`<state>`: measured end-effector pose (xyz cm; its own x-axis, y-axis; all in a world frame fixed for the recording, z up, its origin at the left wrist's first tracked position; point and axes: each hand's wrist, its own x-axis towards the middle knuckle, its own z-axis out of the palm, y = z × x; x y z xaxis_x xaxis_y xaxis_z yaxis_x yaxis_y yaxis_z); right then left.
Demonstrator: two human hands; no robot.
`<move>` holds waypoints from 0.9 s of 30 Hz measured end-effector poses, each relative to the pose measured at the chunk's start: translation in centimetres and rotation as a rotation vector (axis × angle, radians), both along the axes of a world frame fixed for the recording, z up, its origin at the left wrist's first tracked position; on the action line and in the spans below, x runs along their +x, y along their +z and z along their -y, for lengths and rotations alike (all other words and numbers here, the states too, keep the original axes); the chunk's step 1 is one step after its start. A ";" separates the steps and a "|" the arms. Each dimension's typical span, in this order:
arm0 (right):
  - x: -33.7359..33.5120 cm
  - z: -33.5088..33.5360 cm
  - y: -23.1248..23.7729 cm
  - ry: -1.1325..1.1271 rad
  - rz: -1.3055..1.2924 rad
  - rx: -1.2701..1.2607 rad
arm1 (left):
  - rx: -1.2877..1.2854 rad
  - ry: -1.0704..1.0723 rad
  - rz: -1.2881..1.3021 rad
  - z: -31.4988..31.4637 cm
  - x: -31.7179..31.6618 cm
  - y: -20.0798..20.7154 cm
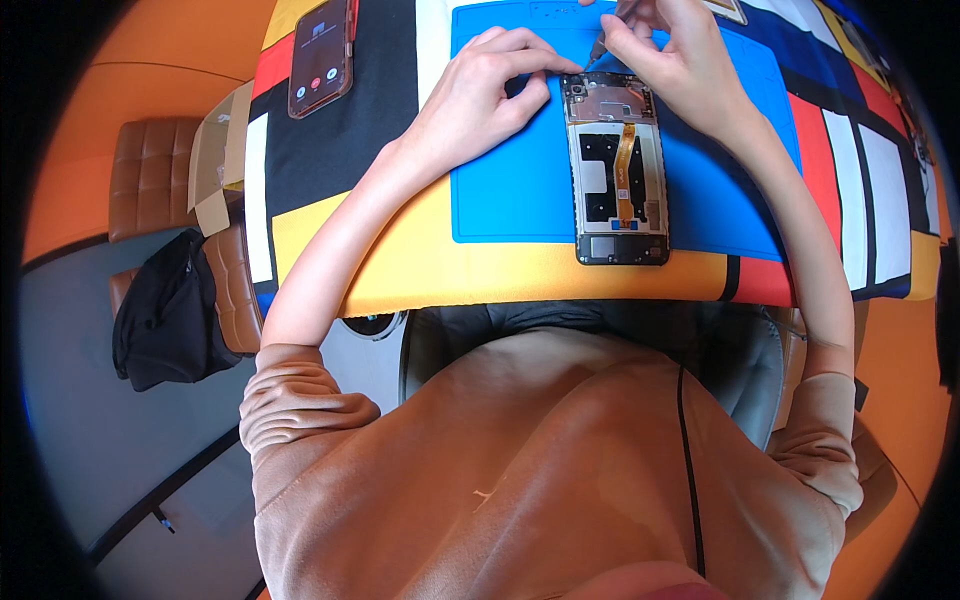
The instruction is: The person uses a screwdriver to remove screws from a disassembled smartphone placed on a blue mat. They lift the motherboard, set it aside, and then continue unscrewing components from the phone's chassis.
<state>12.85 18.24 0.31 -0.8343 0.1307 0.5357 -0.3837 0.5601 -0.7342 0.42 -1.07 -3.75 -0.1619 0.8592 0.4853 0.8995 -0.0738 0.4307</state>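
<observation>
An opened phone [617,170] lies on a blue mat [510,190], its lower end reaching past the mat's near edge. A gold flex cable runs down its exposed middle, below the metal-covered board. My left hand [490,95] rests on the mat, index finger stretched to the phone's top left corner and thumb apart from it. Pinched in my right hand [680,60] is a slim grey pointed tool [599,46], tip down by the phone's top edge. Fingers hide most of the tool, so I cannot tell its exact kind.
A second phone [323,58] with a lit screen lies at the far left on the colour-blocked tablecloth [400,270]. Left of the table are a cardboard box [222,160], brown padded chairs [152,180] and a black cloth item [170,310].
</observation>
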 end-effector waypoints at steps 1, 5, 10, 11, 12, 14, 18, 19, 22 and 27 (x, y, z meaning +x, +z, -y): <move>0.0 0.0 0.0 0.005 -0.006 -0.017 | 0.000 0.001 -0.001 0.0 0.0 0.0; 0.3 0.0 0.3 0.006 0.022 -0.077 | -0.008 0.013 0.037 0.0 0.0 -0.1; 0.4 0.3 0.5 0.057 0.041 -0.190 | 0.026 0.019 0.040 0.0 0.0 -0.1; 0.3 0.3 0.4 0.081 0.018 -0.212 | 0.032 0.015 0.042 0.0 0.0 -0.1; 0.3 0.3 0.3 0.085 0.024 -0.229 | 0.038 0.010 0.045 0.0 -0.1 -0.1; 0.3 0.3 0.2 0.094 0.035 -0.263 | 0.044 0.005 0.048 -0.1 -0.1 -0.1; 0.2 0.3 0.2 0.091 0.072 -0.289 | 0.047 0.000 0.051 -0.1 -0.2 -0.1; 0.2 0.4 0.3 0.102 0.050 -0.285 | 0.049 0.001 0.043 0.0 -0.2 -0.1; 0.4 0.4 0.5 0.090 0.075 -0.293 | 0.057 -0.005 0.028 -0.1 -0.2 -0.1; 0.5 0.1 0.1 0.070 0.083 -0.262 | 0.045 -0.002 0.040 0.0 -0.2 -0.1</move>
<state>13.36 18.12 0.44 -0.8857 0.1960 0.4210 -0.3477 0.3211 -0.8809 0.26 -1.06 -3.83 -0.1802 0.8370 0.5168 0.8816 -0.0956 0.4622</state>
